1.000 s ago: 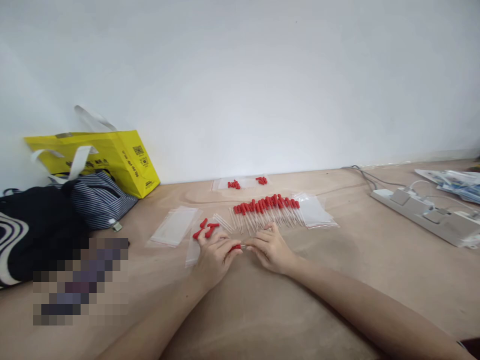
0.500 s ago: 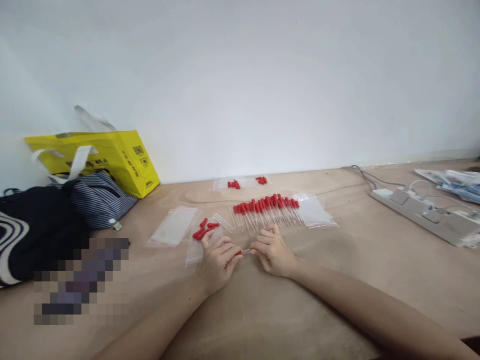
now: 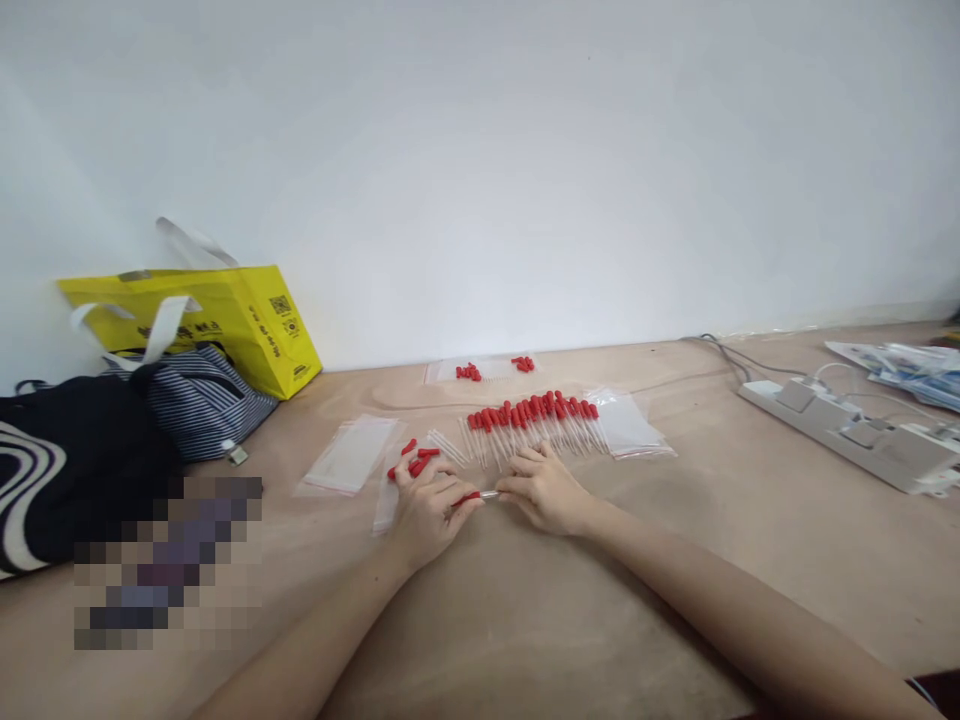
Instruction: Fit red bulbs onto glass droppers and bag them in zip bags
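Pinched in the fingers of my left hand (image 3: 429, 517) is a red rubber dropper bulb (image 3: 468, 497). A clear glass dropper tube (image 3: 489, 494) meets the bulb's end, and my right hand (image 3: 546, 490) grips the tube from the other side. How far the tube sits inside the bulb is hidden by the fingers. Just beyond my left hand, a few loose red bulbs (image 3: 425, 454) lie on a clear bag (image 3: 384, 510). Several bare tubes (image 3: 448, 447) rest beside them. Behind my right hand spreads a row of droppers (image 3: 534, 408) with red bulbs on top.
Flat clear bags lie left (image 3: 351, 455) and right (image 3: 634, 425) of the row. Farther back, another bag (image 3: 495, 368) carries small red pieces. A yellow bag (image 3: 277, 330), striped bag (image 3: 206, 395) and black bag (image 3: 97, 460) stand left. A power strip (image 3: 840, 435) lies right.
Both hands have shifted slightly away from me, still joined by the bulb and tube. More of the red bulb shows between my left fingers. The view has moved a little.
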The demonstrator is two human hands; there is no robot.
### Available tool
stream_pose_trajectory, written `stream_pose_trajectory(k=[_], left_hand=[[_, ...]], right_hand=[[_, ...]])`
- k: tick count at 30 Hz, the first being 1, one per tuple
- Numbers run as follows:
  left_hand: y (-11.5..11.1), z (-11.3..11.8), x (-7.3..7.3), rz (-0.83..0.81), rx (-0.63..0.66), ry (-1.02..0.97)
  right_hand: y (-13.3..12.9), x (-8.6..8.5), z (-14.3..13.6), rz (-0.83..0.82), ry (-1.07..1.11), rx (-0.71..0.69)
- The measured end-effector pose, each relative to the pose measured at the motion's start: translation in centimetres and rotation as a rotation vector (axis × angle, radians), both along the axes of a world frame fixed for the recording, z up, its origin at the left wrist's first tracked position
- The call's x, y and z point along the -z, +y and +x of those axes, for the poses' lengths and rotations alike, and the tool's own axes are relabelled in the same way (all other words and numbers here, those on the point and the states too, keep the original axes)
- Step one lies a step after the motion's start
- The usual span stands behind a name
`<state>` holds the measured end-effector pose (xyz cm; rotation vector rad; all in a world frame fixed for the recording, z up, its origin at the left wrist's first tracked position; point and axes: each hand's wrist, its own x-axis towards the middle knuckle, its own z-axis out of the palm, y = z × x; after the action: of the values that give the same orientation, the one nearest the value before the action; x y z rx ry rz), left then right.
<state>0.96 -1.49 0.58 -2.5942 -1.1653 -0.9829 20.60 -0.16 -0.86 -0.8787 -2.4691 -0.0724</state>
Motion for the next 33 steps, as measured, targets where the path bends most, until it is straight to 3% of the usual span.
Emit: stream_pose_trajectory(k=[3,8,11,14,22,28,33], left_hand=[[0.5,-0.6,-0.2,-0.032,-0.093,0.03],[1.7,-2.6,0.0,-0.148,-0.45,0.048],[2.2,-3.5,0.2,-0.24,-0.556,0.073],[2.3,-3.8,0.2,-0.279,-0.582,0.088],[2.3,-3.8,0.0,-0.317,-0.599,0.105],[2.8,-4.0,0.3,-0.25,-0.626,0.121],[2.9,-4.1,0.5,-0.166,-0.641,0.125]], right_hand=[[0.3,-0.8,0.0,-0.037,-0.05,0.123],[3.0,-1.2,-0.6,-0.267,0.103,0.638],[5.1,-0.9,-1.7,-0.286,0.14,0.782],[6.2,-0.6,-2.9,-0.295,0.15,0.871],[6.3,-0.5,-3.7,-0.262,0.141,0.862],[5.4,-0.6,-6.0,-0.179,0.085,0.621],[5.0,-0.3,-8.7,-0.199,0.017,0.547]])
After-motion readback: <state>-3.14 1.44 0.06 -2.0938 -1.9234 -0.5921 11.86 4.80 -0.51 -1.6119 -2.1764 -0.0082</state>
